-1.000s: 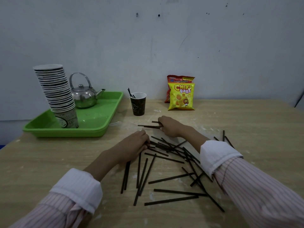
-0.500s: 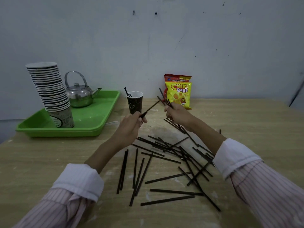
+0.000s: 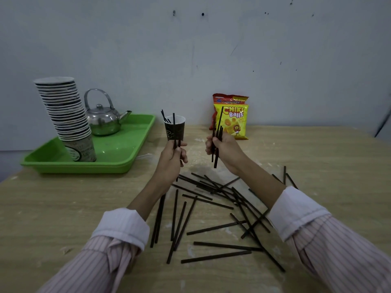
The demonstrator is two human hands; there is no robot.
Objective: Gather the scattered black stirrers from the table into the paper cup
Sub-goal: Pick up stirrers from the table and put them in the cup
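A pale wood-grain surface, dusted with whitish smears, is running up to a scuffed grey painted wall marked with small dark specks.

At the far left corner one green plastic tray is sitting. On the tray a tall leaning stack of printed paper cups is standing mouth down, with too many rims packed together for an exact count. One shiny steel kettle is standing behind the stack; the print on the lowest cup is too blurred to read.

Near the middle of the far edge one black paper cup with a white inside is standing upright. About three black stirrers are leaning out of it to the left.

Just in front of the cup, the left hand is pinching a single black stirrer upright, with its top rising in front of the cup's mouth. Beside it, and apart from it, the right hand is curling round a bunch of about four stirrers, also held upright. Both hands are raised off the surface, and both arms are wearing pink striped sleeves with white cuffs.

Against the wall at the far edge two snack bags are standing. The yellow bag is reading "Chiki Balls", and the red bag behind it is reading "Kentang Goreng".

Across the middle and right of the surface the scattered black stirrers are lying flat. There are two dozen or more, and they are crossing too thickly for an exact count.
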